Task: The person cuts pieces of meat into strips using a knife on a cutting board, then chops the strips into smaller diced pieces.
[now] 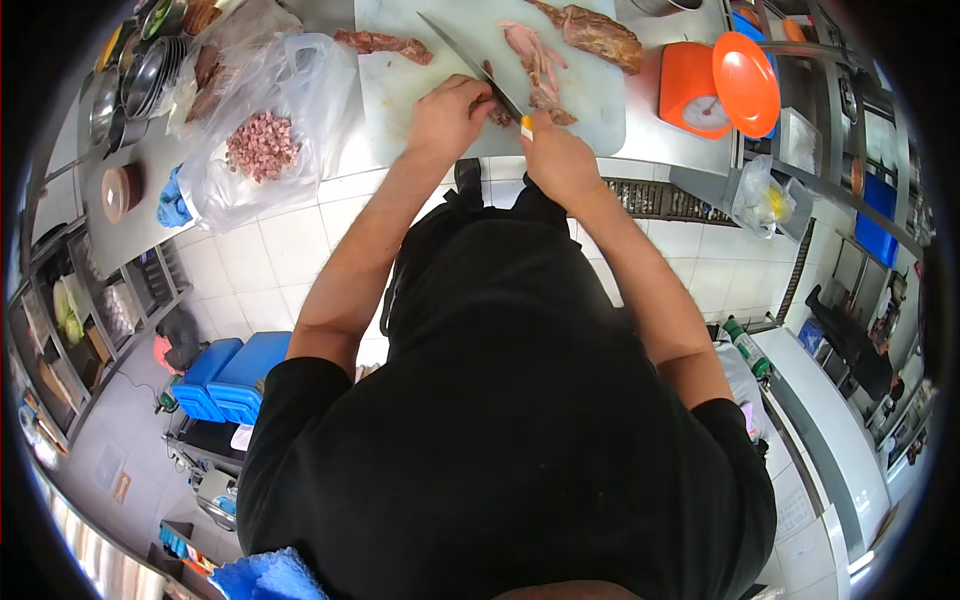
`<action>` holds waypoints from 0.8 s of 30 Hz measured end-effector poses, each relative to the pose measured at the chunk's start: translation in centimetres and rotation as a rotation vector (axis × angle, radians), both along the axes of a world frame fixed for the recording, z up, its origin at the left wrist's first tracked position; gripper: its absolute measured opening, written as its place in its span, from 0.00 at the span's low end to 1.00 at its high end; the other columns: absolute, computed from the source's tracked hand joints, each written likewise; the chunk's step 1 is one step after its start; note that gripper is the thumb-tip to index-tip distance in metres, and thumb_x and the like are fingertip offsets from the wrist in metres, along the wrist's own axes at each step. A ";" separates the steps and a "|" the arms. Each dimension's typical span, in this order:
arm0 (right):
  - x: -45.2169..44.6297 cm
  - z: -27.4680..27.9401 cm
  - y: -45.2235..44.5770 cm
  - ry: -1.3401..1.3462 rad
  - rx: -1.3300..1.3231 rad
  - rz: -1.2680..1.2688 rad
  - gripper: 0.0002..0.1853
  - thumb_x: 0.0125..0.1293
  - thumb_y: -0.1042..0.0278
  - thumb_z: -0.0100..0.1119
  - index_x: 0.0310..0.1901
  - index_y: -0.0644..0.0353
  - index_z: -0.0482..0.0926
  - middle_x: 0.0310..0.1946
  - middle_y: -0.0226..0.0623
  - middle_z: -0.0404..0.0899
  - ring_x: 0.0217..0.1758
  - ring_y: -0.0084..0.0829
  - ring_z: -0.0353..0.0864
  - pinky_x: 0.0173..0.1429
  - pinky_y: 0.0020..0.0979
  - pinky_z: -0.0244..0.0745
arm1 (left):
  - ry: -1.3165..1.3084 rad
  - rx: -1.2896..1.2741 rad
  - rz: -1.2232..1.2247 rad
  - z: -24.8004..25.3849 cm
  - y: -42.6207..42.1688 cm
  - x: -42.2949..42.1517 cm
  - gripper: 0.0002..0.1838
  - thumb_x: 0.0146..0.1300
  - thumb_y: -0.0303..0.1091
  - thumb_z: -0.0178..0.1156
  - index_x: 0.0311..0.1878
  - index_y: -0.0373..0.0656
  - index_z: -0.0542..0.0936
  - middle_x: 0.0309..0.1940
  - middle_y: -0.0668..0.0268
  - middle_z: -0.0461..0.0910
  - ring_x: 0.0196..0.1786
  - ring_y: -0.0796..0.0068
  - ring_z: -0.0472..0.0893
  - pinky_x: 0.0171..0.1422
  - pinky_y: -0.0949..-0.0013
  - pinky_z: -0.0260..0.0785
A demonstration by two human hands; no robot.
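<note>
Pale floor tiles (290, 245) show below a metal counter (690, 148), whose near edge runs in front of the person. A whitish cutting board (600, 112) lies on it, reaching close to that near edge. The right hand (562, 165) has its fingers closed around the yellow-marked handle of a knife (470, 62), the blade slanting across the board toward the far left. The left hand (447, 115) has its fingers curled beside the blade, at a small piece of meat (497, 116); whether they pinch it, I cannot tell. Right of the blade lies a torn pink strip (530, 50), with a larger browned chunk (600, 38) beyond; another slab (385, 45) sits at the board's left. Diced meat (262, 145) fills part of a clear plastic bag (325, 90) left of the board, and an orange scale (690, 88) stands to the right.
</note>
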State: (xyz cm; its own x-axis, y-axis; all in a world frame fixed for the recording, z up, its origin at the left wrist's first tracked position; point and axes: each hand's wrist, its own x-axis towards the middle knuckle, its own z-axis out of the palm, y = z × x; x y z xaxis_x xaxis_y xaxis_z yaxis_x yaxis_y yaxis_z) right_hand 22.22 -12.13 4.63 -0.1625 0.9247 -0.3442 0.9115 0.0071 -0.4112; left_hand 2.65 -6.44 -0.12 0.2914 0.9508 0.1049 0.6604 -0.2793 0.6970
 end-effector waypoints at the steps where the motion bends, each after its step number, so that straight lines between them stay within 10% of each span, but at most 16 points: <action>1: 0.1 0.5 0.2 -0.002 0.004 0.009 0.19 0.80 0.60 0.55 0.58 0.70 0.71 0.36 0.56 0.88 0.41 0.59 0.90 0.48 0.57 0.83 | -0.012 -0.032 -0.004 0.0 0.0 -0.2 0.12 0.66 0.31 0.73 0.51 0.42 0.88 0.46 0.61 0.89 0.47 0.59 0.90 0.52 0.61 0.83; 9: 0.2 7.5 -2.3 -0.132 -0.113 0.073 0.16 0.80 0.62 0.55 0.54 0.69 0.72 0.33 0.55 0.88 0.40 0.58 0.91 0.47 0.54 0.84 | -0.008 -0.115 0.028 0.5 0.5 -0.8 0.11 0.66 0.30 0.73 0.50 0.41 0.87 0.43 0.58 0.89 0.45 0.61 0.91 0.51 0.61 0.84; 24: -1.2 -0.7 0.5 -0.005 0.046 0.017 0.22 0.79 0.57 0.59 0.58 0.70 0.71 0.34 0.61 0.87 0.38 0.62 0.89 0.43 0.57 0.84 | 0.012 0.000 0.034 -1.1 0.5 -0.3 0.09 0.64 0.30 0.73 0.47 0.41 0.87 0.42 0.59 0.90 0.44 0.56 0.90 0.51 0.57 0.83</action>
State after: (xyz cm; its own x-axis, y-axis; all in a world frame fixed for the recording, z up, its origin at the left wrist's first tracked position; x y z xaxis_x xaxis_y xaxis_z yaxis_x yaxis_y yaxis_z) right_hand 20.97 -11.65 3.89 -0.1764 0.9369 -0.3020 0.9130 0.0411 -0.4058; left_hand 2.33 -5.92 -1.26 0.2597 0.9604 0.1014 0.6777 -0.2560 0.6893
